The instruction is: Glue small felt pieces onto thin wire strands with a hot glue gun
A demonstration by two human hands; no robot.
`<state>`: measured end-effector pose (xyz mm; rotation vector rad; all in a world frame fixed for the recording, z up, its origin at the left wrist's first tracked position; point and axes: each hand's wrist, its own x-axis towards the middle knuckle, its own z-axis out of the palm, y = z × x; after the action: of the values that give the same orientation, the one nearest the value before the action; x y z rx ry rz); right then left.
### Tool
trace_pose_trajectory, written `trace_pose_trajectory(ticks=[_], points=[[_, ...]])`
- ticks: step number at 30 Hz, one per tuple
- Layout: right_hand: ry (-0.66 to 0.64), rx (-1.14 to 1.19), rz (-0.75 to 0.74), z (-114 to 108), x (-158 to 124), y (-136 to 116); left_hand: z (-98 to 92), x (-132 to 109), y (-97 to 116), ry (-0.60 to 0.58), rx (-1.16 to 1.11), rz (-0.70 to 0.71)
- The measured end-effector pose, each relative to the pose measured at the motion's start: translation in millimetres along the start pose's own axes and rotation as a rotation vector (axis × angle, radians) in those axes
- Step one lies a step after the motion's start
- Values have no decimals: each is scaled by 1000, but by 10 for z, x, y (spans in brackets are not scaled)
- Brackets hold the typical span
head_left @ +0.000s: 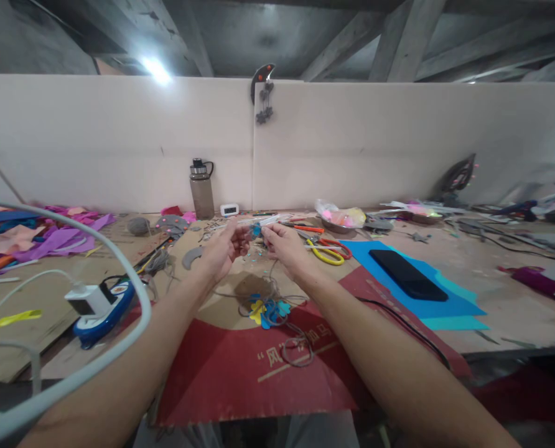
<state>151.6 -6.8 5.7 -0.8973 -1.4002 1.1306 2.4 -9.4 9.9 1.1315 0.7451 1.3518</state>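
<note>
My left hand [224, 247] and my right hand [284, 246] are raised together above the table, fingers pinched on a small blue craft piece [256, 231] between them. Thin wire hangs from the piece toward the table. Below the hands lie blue and yellow flower-shaped felt pieces [269, 310] with loops of wire on a red and tan cardboard sheet [259, 373].
Yellow-handled scissors [326, 254] and red-handled scissors [340, 247] lie right of the hands. A black phone [408, 274] rests on blue paper [450, 305]. A bottle [201, 188] stands by the white wall. A power strip with charger [101, 303] sits left; purple scraps [48, 233] far left.
</note>
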Motion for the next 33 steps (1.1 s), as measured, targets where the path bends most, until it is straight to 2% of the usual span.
trace_pose_trajectory(ticks=[2,5,12,17,20,23,30,32,33], points=[[5,-30,-12,-8,15,30,-43,24,-8,72,-28,-67],[-2,-148,-71,-16,40,88,-96,46,-25,149,11,-81],[44,-378,-218,-19,71,128,-75,15,-2,-5,183,-33],[42,-447,-268,-12,63,125,-106,25,-25,17,289,11],[36,-456,-253,-8,59,142,-151,57,-33,87,298,49],[-54,-467,-232,10,56,184,-225,104,-17,208,251,107],[-449,-649,-167,-15,-7,147,-440,199,31,392,114,162],[-424,-699,-170,-111,16,78,-475,206,46,408,103,171],[-344,-720,-176,-174,41,46,-483,207,54,412,103,178]])
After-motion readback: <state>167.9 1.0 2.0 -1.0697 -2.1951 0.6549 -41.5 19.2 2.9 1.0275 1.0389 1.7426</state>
